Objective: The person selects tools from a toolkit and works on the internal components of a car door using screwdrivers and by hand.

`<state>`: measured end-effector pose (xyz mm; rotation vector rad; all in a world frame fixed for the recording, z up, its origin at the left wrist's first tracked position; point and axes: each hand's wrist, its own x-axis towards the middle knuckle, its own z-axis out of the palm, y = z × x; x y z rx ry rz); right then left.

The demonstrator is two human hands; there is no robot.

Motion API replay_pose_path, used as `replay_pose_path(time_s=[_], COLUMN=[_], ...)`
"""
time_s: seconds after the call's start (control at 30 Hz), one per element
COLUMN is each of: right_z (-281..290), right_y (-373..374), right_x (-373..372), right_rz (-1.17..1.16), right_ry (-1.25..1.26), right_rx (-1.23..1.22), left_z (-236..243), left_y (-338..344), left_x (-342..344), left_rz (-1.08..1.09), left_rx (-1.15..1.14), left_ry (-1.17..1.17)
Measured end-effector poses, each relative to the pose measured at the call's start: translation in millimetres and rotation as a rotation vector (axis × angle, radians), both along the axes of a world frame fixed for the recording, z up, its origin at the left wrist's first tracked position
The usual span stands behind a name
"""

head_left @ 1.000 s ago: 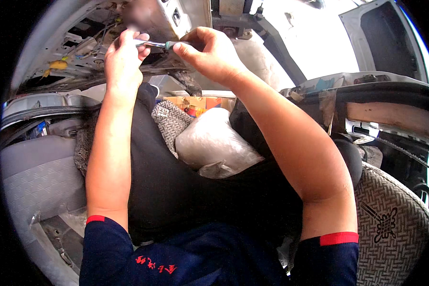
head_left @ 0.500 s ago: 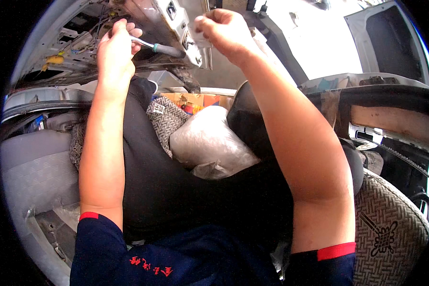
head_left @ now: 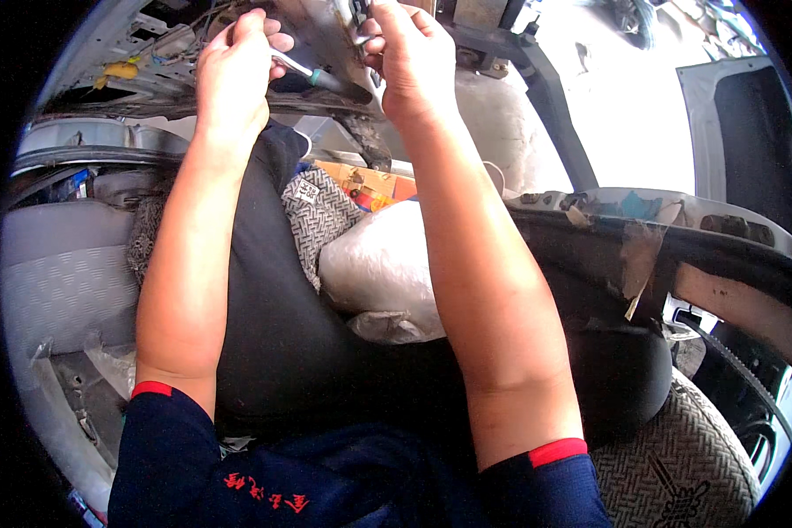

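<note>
My left hand (head_left: 235,75) is closed round the metal end of a ratchet wrench (head_left: 330,83), whose dark grey grip with a teal collar points down to the right. Its head is hidden in my fingers. At the top, my right hand (head_left: 414,62) is closed, thumb and fingers pinched at the edge of a bare vehicle door (head_left: 333,40). Something small and metallic shows by those fingertips, but I cannot make out what it is. The door's inner side is stripped, with wires and a yellow piece (head_left: 120,70) showing at the left.
Between my legs lies a clear plastic-wrapped bundle (head_left: 383,264), beside a patterned woven cushion (head_left: 315,211) and a cardboard box (head_left: 361,180). A grey seat (head_left: 66,273) is on the left. On the right run a dark trim panel (head_left: 581,264) with torn tape and a patterned seat cover (head_left: 678,449).
My right hand has moved left and slightly up, closer to the door's edge. My left hand and the ratchet wrench have shifted a little right. The whole view has turned somewhat.
</note>
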<state>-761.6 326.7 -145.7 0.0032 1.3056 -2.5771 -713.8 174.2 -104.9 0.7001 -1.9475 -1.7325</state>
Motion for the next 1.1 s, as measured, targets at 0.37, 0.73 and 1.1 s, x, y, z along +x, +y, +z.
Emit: replay_pose_path(time_s=[0.37,0.73,1.1], right_z=[-12.3,-1.3,-6.6], right_y=[-5.3,-1.7,-7.7], right_x=[-12.8,-10.2,-8.9], right_rz=[0.073,0.047,-0.097], right_ry=[0.066,0.144,0.229], right_rx=[-0.084,0.086,0.208], left_z=[1.2,2.7,3.1], left_y=[0.2,-1.7,-1.4], left_x=[3.3,2.7,2.3], left_rz=[-0.032,-0.041,-0.034], left_rx=[0.005,0.083,0.095], left_ry=[0.062,0.046,0.042])
